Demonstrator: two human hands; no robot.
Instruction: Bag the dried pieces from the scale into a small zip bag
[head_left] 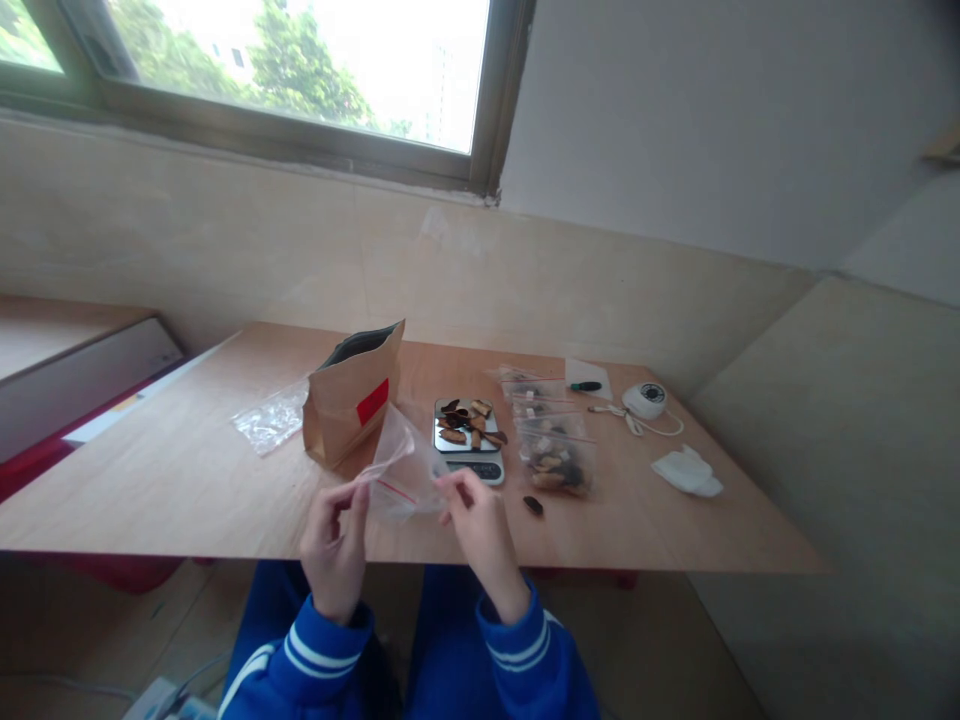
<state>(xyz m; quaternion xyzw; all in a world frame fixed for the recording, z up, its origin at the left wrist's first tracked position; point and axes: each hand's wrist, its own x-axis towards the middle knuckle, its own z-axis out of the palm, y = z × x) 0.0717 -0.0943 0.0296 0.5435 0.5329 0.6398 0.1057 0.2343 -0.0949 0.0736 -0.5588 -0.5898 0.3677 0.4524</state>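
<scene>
A clear zip bag (405,462) with a red seal line hangs between my hands above the table's front edge. My left hand (336,540) pinches its left side, and my right hand (480,525) pinches its right side. Behind the bag is a kitchen scale (495,470), its plate bearing several dried brown slices (465,424). To the left stands an upright brown paper pouch (341,410) with a red label, its top open. One dark slice (533,505) lies on the table near my right hand.
Filled zip bags (559,465) lie in an overlapping row right of the scale. Farther right are a green-and-black marker (586,386) on white paper, a white dome camera (645,400) with its cable, and a crumpled tissue (686,470). Clear plastic bags (270,418) lie at left.
</scene>
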